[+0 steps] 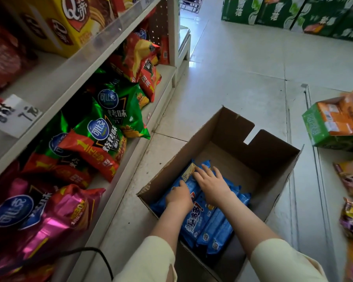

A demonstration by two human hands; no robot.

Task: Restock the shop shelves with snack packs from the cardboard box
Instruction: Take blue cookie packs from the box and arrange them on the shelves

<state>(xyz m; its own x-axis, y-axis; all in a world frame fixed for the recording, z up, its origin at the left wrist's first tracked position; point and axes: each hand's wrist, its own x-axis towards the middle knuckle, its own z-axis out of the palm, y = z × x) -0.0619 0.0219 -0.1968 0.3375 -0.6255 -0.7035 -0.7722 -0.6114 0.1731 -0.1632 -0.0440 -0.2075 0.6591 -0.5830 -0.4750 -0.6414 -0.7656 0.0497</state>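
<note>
An open cardboard box stands on the floor beside the shelf unit. Several blue snack packs lie in its near half; the far half shows bare cardboard. Both my hands are down inside the box. My left hand rests on the left blue packs with its fingers curled over them. My right hand lies flat on the packs, fingers spread and straight, fingertips near a pale pack end. The lower shelf at left holds green, red and pink chip bags.
An upper shelf with yellow boxes and a price tag overhangs at left. A black cable runs along the bottom. A green and orange carton and loose packs lie at right. Green crates line the far floor.
</note>
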